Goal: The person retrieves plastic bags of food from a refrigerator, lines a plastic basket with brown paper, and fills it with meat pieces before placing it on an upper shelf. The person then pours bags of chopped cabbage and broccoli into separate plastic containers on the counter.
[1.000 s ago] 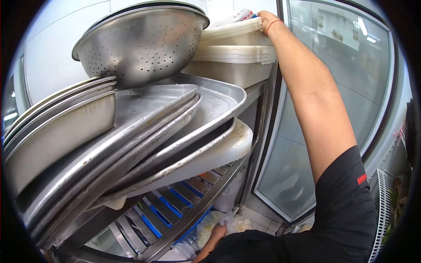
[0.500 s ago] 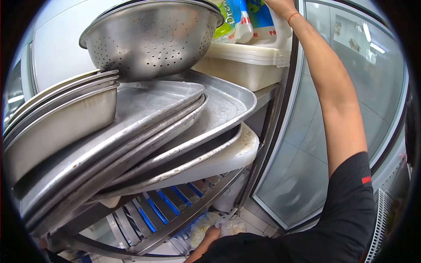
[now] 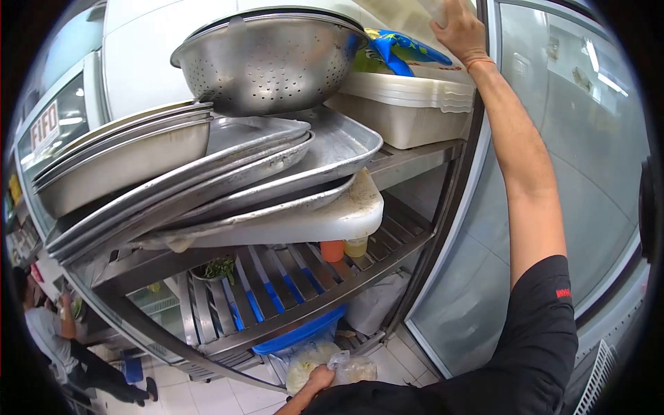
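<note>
Raised at the top right, my right hand [image 3: 462,31] has its fingers closed on the edge of a translucent, pale plastic piece [image 3: 398,19], partly cut off by the frame. Below it, a blue and green printed packet [image 3: 401,50] lies in the stacked white plastic tubs [image 3: 408,111] on the top shelf. Low down near my body, my left hand [image 3: 320,378] is closed at the gathered neck of clear plastic bags. One bag [image 3: 304,365] holds pale yellowish contents, and another bag [image 3: 357,370] sits beside it.
A steel colander [image 3: 277,62] rests on stacked metal trays [image 3: 339,142], beside nested steel pans [image 3: 124,162]. Under them is a white slab [image 3: 346,211]. The slatted shelf [image 3: 277,277] holds small containers and greens. A glass door [image 3: 539,180] stands right. Another person [image 3: 52,339] is at left.
The view has shifted back, showing more shelving and another person. My right hand now grips the pale plastic piece, and the printed packet beneath looks slumped. My left hand still holds the bags.
</note>
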`<state>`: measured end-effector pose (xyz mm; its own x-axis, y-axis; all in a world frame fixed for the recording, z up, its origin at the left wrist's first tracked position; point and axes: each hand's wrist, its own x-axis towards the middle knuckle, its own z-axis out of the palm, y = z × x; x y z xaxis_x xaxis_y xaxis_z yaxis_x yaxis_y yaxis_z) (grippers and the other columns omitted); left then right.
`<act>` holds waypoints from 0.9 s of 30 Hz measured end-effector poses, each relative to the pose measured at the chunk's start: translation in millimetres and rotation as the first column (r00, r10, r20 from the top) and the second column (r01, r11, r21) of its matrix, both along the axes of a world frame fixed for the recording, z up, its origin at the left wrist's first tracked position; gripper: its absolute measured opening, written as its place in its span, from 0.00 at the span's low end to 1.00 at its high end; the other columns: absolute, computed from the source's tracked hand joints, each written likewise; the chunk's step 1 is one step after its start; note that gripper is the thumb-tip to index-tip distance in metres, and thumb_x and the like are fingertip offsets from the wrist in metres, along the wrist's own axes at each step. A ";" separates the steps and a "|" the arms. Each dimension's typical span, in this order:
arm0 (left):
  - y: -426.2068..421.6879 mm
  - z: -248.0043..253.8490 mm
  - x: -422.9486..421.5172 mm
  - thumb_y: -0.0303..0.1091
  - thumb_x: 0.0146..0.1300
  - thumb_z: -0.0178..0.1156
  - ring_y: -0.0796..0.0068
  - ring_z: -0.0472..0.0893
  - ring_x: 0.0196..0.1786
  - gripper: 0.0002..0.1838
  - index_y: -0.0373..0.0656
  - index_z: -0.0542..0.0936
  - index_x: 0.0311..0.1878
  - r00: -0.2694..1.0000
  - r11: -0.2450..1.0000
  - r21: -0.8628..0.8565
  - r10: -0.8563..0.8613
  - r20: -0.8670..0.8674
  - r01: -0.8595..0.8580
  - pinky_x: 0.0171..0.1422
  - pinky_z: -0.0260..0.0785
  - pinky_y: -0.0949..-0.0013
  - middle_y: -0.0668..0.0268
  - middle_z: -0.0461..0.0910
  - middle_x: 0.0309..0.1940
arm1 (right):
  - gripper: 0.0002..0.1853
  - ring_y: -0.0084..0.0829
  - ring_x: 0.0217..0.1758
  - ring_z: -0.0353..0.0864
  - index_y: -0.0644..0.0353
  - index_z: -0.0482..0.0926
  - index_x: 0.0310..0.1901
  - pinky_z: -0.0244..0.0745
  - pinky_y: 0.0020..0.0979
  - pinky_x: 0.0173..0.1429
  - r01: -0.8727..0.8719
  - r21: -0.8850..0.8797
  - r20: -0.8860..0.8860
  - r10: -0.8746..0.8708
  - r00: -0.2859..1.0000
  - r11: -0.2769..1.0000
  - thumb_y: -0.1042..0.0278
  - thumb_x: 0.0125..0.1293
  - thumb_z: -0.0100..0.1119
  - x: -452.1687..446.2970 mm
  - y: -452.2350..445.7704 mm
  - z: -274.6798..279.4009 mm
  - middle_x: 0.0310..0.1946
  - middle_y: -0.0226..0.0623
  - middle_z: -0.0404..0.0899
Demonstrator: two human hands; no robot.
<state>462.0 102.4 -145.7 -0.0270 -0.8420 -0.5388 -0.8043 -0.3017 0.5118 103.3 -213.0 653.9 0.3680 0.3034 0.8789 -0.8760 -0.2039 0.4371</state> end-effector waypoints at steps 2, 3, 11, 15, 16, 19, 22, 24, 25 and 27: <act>12.9 -4.9 2.6 0.58 0.69 0.51 0.41 0.83 0.61 0.35 0.30 0.84 0.55 1.000 1.000 -0.001 0.015 0.019 -0.015 0.68 0.73 0.49 0.38 0.84 0.54 | 0.20 0.56 0.43 0.81 0.56 0.73 0.47 0.79 0.52 0.44 -0.071 -0.111 -0.013 0.070 0.997 0.991 0.66 0.54 0.69 -15.8 -6.9 2.3 0.41 0.46 0.76; 19.2 -7.5 3.6 0.58 0.69 0.51 0.41 0.83 0.61 0.35 0.30 0.84 0.55 1.000 1.000 0.008 0.018 0.015 -0.018 0.68 0.73 0.49 0.38 0.84 0.54 | 0.20 0.56 0.43 0.80 0.56 0.73 0.47 0.78 0.52 0.44 -0.065 -0.108 0.103 0.076 0.992 0.992 0.67 0.54 0.68 -25.1 -14.2 8.2 0.40 0.46 0.75; 52.4 -11.1 4.9 0.59 0.71 0.51 0.41 0.83 0.60 0.34 0.32 0.85 0.53 0.987 0.987 0.027 0.159 0.033 -0.160 0.66 0.74 0.48 0.40 0.85 0.53 | 0.33 0.65 0.52 0.81 0.67 0.59 0.63 0.79 0.60 0.52 -0.141 -0.301 0.371 0.252 0.894 0.943 0.54 0.67 0.62 5.6 -44.1 49.4 0.54 0.62 0.73; 80.6 -36.8 23.8 0.58 0.72 0.50 0.42 0.84 0.57 0.33 0.33 0.86 0.50 0.973 0.973 -0.009 0.230 -0.018 -0.230 0.64 0.75 0.47 0.42 0.86 0.51 | 0.37 0.57 0.46 0.83 0.68 0.65 0.56 0.80 0.58 0.48 -0.070 -0.219 0.563 0.185 0.805 0.973 0.42 0.65 0.67 -8.0 -96.6 81.7 0.50 0.60 0.77; 95.3 -41.6 29.9 0.58 0.72 0.50 0.42 0.84 0.57 0.32 0.33 0.86 0.50 0.971 0.971 -0.009 0.237 -0.028 -0.237 0.64 0.75 0.47 0.42 0.86 0.51 | 0.36 0.57 0.46 0.83 0.68 0.65 0.56 0.80 0.58 0.48 -0.045 -0.147 0.581 0.124 0.804 0.988 0.42 0.65 0.67 -5.9 -99.8 76.7 0.50 0.60 0.77; 138.6 -36.5 49.4 0.56 0.73 0.49 0.43 0.85 0.57 0.31 0.33 0.86 0.50 0.950 0.950 -0.039 0.308 -0.056 -0.311 0.64 0.75 0.48 0.43 0.86 0.51 | 0.35 0.57 0.46 0.83 0.68 0.66 0.55 0.80 0.57 0.48 0.041 0.058 0.534 -0.066 0.843 0.997 0.44 0.64 0.67 -9.3 -102.1 36.9 0.49 0.59 0.78; 184.0 -51.5 69.6 0.55 0.73 0.49 0.45 0.85 0.57 0.30 0.34 0.86 0.51 0.928 0.927 -0.059 0.370 -0.038 -0.371 0.63 0.75 0.49 0.44 0.86 0.51 | 0.34 0.56 0.46 0.83 0.68 0.67 0.55 0.80 0.56 0.48 0.042 0.143 0.453 -0.103 0.886 0.989 0.45 0.63 0.67 22.0 -80.5 -11.2 0.49 0.59 0.78; 210.6 -51.5 94.9 0.54 0.73 0.50 0.45 0.85 0.57 0.30 0.34 0.86 0.51 0.921 0.922 0.011 0.386 -0.049 -0.386 0.64 0.75 0.49 0.44 0.86 0.52 | 0.33 0.56 0.45 0.83 0.67 0.68 0.54 0.80 0.56 0.48 0.021 0.180 0.407 -0.094 0.909 0.983 0.46 0.62 0.67 50.1 -48.3 -45.5 0.48 0.59 0.79; 224.5 -58.8 107.5 0.54 0.73 0.50 0.45 0.85 0.57 0.30 0.34 0.86 0.52 0.924 0.924 -0.017 0.381 -0.043 -0.382 0.64 0.75 0.49 0.44 0.86 0.52 | 0.33 0.56 0.45 0.83 0.67 0.68 0.54 0.80 0.55 0.48 0.000 0.213 0.379 -0.083 0.922 0.977 0.46 0.62 0.67 71.8 -35.4 -62.1 0.48 0.59 0.79; 255.6 -76.7 140.7 0.53 0.73 0.51 0.45 0.85 0.58 0.29 0.34 0.86 0.52 0.908 0.911 0.024 0.413 -0.064 -0.412 0.64 0.75 0.49 0.44 0.86 0.52 | 0.32 0.56 0.45 0.83 0.67 0.69 0.54 0.80 0.55 0.49 -0.027 0.273 0.324 -0.066 0.944 0.962 0.47 0.61 0.67 110.0 9.5 -99.6 0.48 0.58 0.79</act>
